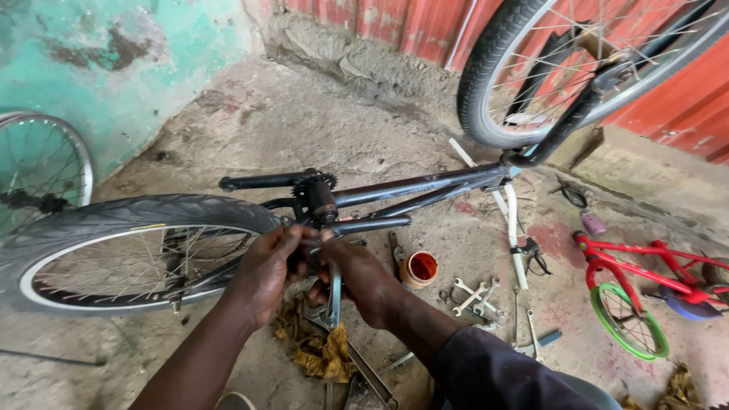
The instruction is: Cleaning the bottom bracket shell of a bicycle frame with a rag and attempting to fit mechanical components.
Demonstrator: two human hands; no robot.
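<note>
A: What can't you make out here?

B: Mostly what sits between the hands. The left hand (267,267) and right hand (357,272) meet just under the bottom bracket (321,203) of the upturned black bicycle (410,188). The fingers of both are curled tight around something small at the frame, but the knuckles hide it, so I cannot tell what either one grips. A grey crank arm (334,292) hangs down between the wrists.

A: Anything cut off?

B: Plenty. The front wheel (524,68) runs out at the top edge, the rear wheel (114,250) at the left edge. A loose rim (42,167) against the green wall is half out of view. The small red bicycle (645,266) is clipped at the right edge; I see only one green wheel (629,320) of it clearly.

A: Counts?

B: Two hands, both the person's own. Two bicycles. Three wheels on or by the black one, counting the loose rim. One orange tub (419,269) on the concrete floor (288,121), near the right hand. The spanners (477,298) lie in a heap beside it, overlapping, so the number is unclear; several, at least. One yellow rag (323,353) under the forearms, with another tool (372,376) lying partly beneath it. A second rag (680,389) shows at the bottom right corner.
</note>
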